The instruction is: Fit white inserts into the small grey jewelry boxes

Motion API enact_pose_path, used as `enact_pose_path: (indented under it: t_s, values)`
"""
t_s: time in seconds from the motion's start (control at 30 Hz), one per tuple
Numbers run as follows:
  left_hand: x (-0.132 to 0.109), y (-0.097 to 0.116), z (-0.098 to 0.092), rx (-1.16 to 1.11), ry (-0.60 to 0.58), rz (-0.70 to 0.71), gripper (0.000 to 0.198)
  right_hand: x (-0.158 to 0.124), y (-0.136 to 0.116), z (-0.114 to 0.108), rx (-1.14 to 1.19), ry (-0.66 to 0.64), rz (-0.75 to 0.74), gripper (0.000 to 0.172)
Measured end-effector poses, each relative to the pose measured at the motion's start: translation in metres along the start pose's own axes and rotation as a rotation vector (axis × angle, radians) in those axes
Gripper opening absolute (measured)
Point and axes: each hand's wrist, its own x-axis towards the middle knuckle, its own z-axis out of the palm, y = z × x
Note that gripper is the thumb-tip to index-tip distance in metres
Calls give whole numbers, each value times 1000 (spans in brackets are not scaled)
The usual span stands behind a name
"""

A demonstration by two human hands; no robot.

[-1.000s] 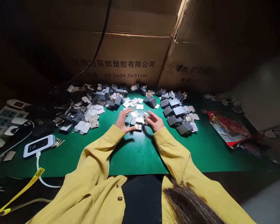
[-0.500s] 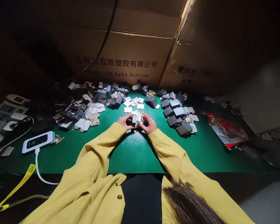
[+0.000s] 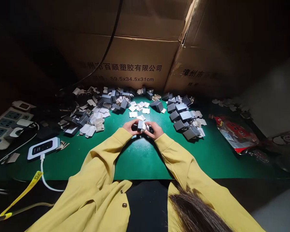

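Above the middle of the green table, my left hand (image 3: 130, 126) closes around a small dark grey box (image 3: 140, 125). My right hand (image 3: 155, 130) is curled at the other side, its thumb and fingertips pinching a white folded piece (image 3: 144, 126) against the box. The two hands almost meet, and fingers hide much of both items. Just beyond them lie loose white paper pieces (image 3: 133, 114). More small dark boxes (image 3: 186, 115) are heaped to the right.
Dark boxes and white pieces (image 3: 89, 130) form a pile at left. A white device (image 3: 43, 148) with a cable and a power strip (image 3: 8, 124) are farther left. A red snack bag (image 3: 239, 133) lies right. Large cartons (image 3: 135, 51) stand behind the green table (image 3: 142, 164).
The white piece, which stood spread out beside the box, now sits lower and closer against it. My hands stay in nearly the same place, while the view shifts slightly.
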Motion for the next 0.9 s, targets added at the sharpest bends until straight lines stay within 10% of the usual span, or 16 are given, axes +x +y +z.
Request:
enact_pose_path:
  t_s: [0.9]
  values:
    - [-1, 8, 0, 20, 20, -43, 58, 9, -8, 7, 200, 136, 142, 42]
